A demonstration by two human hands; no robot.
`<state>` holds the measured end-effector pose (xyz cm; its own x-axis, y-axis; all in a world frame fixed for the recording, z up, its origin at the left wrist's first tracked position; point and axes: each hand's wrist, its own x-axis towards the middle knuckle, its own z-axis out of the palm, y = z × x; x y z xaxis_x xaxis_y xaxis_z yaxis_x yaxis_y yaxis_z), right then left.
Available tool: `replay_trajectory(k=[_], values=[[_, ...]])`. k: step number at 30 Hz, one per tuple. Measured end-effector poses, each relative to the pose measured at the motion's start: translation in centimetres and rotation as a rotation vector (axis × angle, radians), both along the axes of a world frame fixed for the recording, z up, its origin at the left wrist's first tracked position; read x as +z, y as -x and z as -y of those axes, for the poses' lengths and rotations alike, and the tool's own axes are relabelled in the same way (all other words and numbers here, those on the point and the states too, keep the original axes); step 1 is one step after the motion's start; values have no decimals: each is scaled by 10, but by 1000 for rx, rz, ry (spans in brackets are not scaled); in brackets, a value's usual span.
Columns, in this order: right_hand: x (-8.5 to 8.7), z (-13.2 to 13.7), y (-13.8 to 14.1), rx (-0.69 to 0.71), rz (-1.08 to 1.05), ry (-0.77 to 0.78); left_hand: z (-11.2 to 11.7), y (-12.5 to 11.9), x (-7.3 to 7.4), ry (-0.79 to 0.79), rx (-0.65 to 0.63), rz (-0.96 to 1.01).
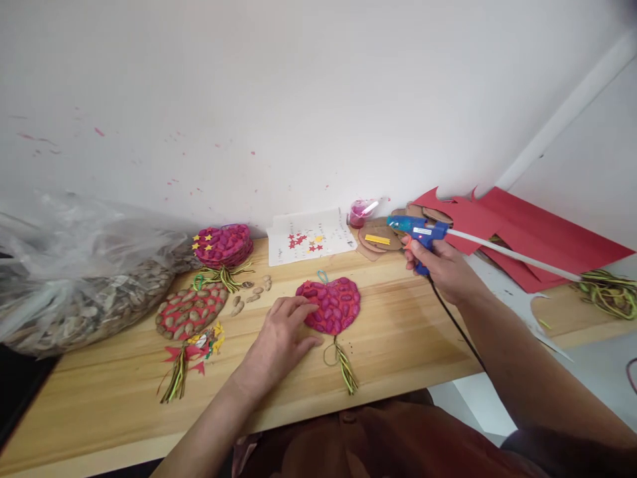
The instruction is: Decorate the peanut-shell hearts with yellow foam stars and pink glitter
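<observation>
My left hand [281, 335] rests at the left edge of a magenta heart-shaped ornament [334, 305] covered in painted peanut shells. Its fingertips touch the shells, with the thumb apart on the wood. A red star [307, 285] sits on the ornament's upper left, a teal loop [323, 276] at its top, and a green-and-brown yarn tassel [346, 368] hangs below. My right hand [438, 262] is closed around a blue hot glue gun [423, 229], held up to the right, nozzle pointing left. A long white glue stick [512, 253] sticks out of its back.
Left stand a bag of peanut shells [104, 292], an unpainted shell ornament [192, 312], paper scraps [202, 345] and stacked magenta ornaments [226, 244]. Behind lie a paper sheet [279, 245] with stars and a paint cup [359, 214]. Red paper [557, 232] lies right; a black cord [455, 322] trails down.
</observation>
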<state>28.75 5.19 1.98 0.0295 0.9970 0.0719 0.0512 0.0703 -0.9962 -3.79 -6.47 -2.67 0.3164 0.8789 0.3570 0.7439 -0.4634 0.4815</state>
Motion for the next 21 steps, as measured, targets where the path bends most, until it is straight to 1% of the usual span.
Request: replay_trajectory(k=[2,4,5,7,10,14,18,21], values=[[8,-3,-6,-76,199,-73,-2,-3,-5,-37,5,1],[15,-4,-5,-153,327,-121,-4,-6,-8,-62,7,-9],[17,-3,-1,-184,354,-146,-5,-8,-9,-70,8,-22],[19,-1,14,-216,329,-195,-4,-11,-11,-84,19,-61],[13,4,44,-130,197,-216,-1,-14,-11,-108,19,-130],[-4,7,79,64,94,-100,2,-15,-14,-128,-56,-168],[-22,8,92,169,68,-45,-1,-14,-18,-119,-76,-165],[-33,8,93,190,72,-4,-4,-16,-19,-108,-89,-149]])
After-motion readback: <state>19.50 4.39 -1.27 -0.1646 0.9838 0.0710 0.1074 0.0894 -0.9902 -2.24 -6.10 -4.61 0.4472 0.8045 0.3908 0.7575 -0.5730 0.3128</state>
